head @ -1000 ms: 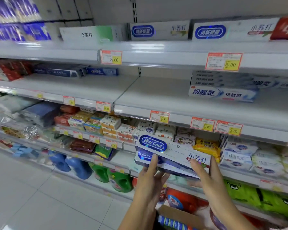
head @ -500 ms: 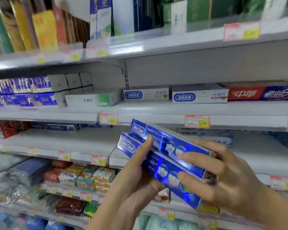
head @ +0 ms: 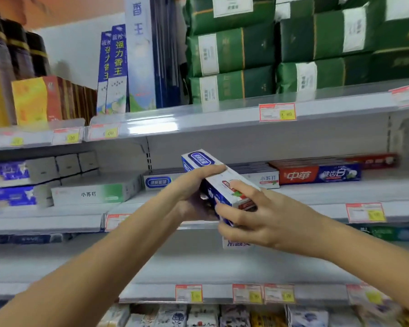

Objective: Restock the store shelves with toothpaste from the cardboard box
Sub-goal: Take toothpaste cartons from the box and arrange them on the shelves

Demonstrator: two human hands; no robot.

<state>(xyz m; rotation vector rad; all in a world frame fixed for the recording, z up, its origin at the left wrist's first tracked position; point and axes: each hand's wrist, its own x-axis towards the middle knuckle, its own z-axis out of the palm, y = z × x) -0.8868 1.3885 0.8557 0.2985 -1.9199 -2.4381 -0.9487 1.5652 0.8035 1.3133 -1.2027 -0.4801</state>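
Note:
I hold two stacked blue-and-white toothpaste boxes [head: 204, 164] in front of the middle shelf, far ends pointing toward it. My left hand [head: 191, 193] grips them from the left side, fingers laid over the top box. My right hand [head: 253, 215] grips their near end from the right, fingers curled round it. Matching white toothpaste boxes [head: 263, 177] lie on the shelf [head: 328, 197] just behind. The cardboard box is out of view.
Red and blue toothpaste cartons [head: 320, 175] lie to the right on the same shelf, a white-and-green carton [head: 97, 191] to the left. Green packs [head: 234, 53] fill the shelf above. The shelf below [head: 198, 263] shows mostly bare board.
The view has tilted up and the boxes have risen to the middle shelf's level. They have rolled so the white face is up. Both hands keep their hold.

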